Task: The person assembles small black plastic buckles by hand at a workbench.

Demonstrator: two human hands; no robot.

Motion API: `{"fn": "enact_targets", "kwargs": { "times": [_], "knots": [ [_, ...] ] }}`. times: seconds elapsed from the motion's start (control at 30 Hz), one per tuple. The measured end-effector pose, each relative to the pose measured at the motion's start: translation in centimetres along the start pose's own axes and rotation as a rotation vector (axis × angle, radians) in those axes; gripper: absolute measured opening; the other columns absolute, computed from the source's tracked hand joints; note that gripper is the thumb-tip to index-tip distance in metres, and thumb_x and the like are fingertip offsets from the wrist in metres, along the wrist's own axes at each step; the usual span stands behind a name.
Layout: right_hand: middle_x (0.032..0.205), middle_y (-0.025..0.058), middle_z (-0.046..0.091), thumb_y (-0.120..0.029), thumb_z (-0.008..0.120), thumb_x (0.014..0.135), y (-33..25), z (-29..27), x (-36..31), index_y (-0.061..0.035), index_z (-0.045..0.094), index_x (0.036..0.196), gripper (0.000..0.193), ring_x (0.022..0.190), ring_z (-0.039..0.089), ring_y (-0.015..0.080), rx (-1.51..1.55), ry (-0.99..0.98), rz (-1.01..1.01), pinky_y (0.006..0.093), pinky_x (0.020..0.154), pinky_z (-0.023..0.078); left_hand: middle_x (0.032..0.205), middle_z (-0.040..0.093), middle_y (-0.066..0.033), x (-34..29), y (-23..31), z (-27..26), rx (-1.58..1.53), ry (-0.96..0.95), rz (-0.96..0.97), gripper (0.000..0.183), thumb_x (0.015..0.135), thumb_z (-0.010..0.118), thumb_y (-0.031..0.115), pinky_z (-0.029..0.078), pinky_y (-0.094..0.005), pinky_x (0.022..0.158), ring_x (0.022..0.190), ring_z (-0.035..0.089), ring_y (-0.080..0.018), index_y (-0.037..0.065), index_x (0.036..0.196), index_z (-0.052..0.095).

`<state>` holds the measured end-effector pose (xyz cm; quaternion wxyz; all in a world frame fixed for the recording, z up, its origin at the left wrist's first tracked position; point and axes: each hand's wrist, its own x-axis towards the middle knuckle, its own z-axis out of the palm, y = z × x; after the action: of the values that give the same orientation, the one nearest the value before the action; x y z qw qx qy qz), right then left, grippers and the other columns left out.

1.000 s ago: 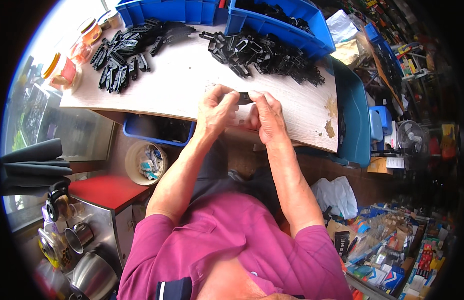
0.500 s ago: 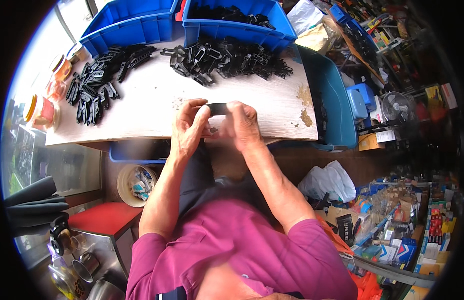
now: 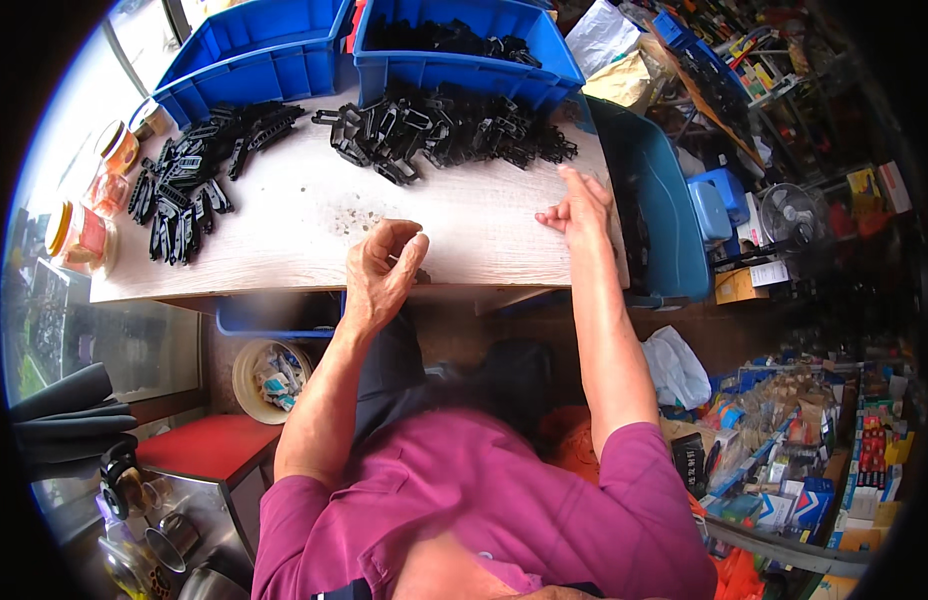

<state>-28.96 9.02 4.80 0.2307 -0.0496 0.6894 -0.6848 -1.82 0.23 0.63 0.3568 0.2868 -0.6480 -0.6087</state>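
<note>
Desk [image 3: 274, 240] keeps left black pile [image 3: 186, 170] and right black pile [image 3: 444, 132] apart, likely against mixing. Right hand [image 3: 584, 208]: grip spread near latter; left hand [image 3: 378, 272]: curled, can't tell if pinching.

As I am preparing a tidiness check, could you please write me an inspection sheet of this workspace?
Surface: pale table with a speckled patch.
Job's things: left pile of black parts and right pile of black parts, before the left blue bin and right blue bin.
Clutter: lidded jars along the table's left side; boxes and packets crowded at lower right.
Hands: left hand curled, contents unclear; right hand near the right pile, no part visible in it.
Cables: nothing seen.
Surroundings: teal bin right of the table; fan beyond.
</note>
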Motion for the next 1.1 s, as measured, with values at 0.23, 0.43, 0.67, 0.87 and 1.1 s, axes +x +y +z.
{"fn": "enact_targets", "kwargs": {
  "times": [0.23, 0.43, 0.67, 0.87, 1.1],
  "knots": [
    [0.070, 0.0035, 0.056, -0.022, 0.076, 0.081, 0.4, 3.7, 1.6, -0.0081, 0.063, 0.104, 0.030, 0.040, 0.048, 0.0112, -0.468, -0.091, -0.011, 0.0308, 0.037, 0.050, 0.078, 0.068, -0.0097, 0.1, 0.0, 0.6, 0.098, 0.055, 0.099, 0.019, 0.090, 0.066, 0.014, 0.051, -0.0272, 0.061, 0.065, 0.063, -0.0118, -0.002, 0.098, 0.064],
    [0.065, 0.0059, 0.064, -0.024, 0.073, 0.077, 0.0, 5.0, 1.0, -0.0070, 0.071, 0.095, 0.025, 0.047, 0.059, 0.0143, -0.828, -0.076, -0.163, 0.0284, 0.041, 0.052, 0.078, 0.069, -0.0111, 0.0, 0.1, 0.7, 0.134, 0.048, 0.054, 0.017, 0.090, 0.066, 0.014, 0.051, -0.0290, 0.061, 0.065, 0.065, -0.0147, -0.001, 0.096, 0.065],
    [0.062, 0.0050, 0.062, -0.023, 0.073, 0.078, 1.0, 3.6, 1.9, -0.0054, 0.068, 0.085, 0.019, 0.046, 0.057, 0.0136, -0.737, -0.151, -0.169, 0.0281, 0.040, 0.051, 0.075, 0.068, -0.0105, 0.1, -0.1, 0.7, 0.169, 0.066, 0.132, 0.016, 0.089, 0.066, 0.014, 0.050, -0.0282, 0.058, 0.061, 0.064, -0.0148, 0.000, 0.096, 0.065],
    [0.060, 0.0023, 0.055, -0.026, 0.075, 0.080, 1.0, 3.9, 1.7, -0.0040, 0.065, 0.087, 0.025, 0.041, 0.049, 0.0108, -0.588, -0.149, -0.123, 0.0270, 0.037, 0.047, 0.071, 0.066, -0.0096, 0.0, 0.4, 0.8, 0.163, 0.061, 0.107, 0.015, 0.089, 0.067, 0.014, 0.050, -0.0276, 0.055, 0.057, 0.063, -0.0135, 0.000, 0.096, 0.065],
    [0.063, 0.0046, 0.060, -0.030, 0.075, 0.078, 0.2, 4.9, 1.5, -0.0030, 0.070, 0.097, 0.033, 0.045, 0.055, 0.0136, -0.791, -0.240, -0.122, 0.0278, 0.039, 0.050, 0.069, 0.065, -0.0091, 0.0, 0.7, 1.0, 0.204, 0.065, 0.147, 0.016, 0.089, 0.066, 0.014, 0.050, -0.0275, 0.053, 0.056, 0.064, -0.0137, 0.000, 0.097, 0.065]
  ]
}}
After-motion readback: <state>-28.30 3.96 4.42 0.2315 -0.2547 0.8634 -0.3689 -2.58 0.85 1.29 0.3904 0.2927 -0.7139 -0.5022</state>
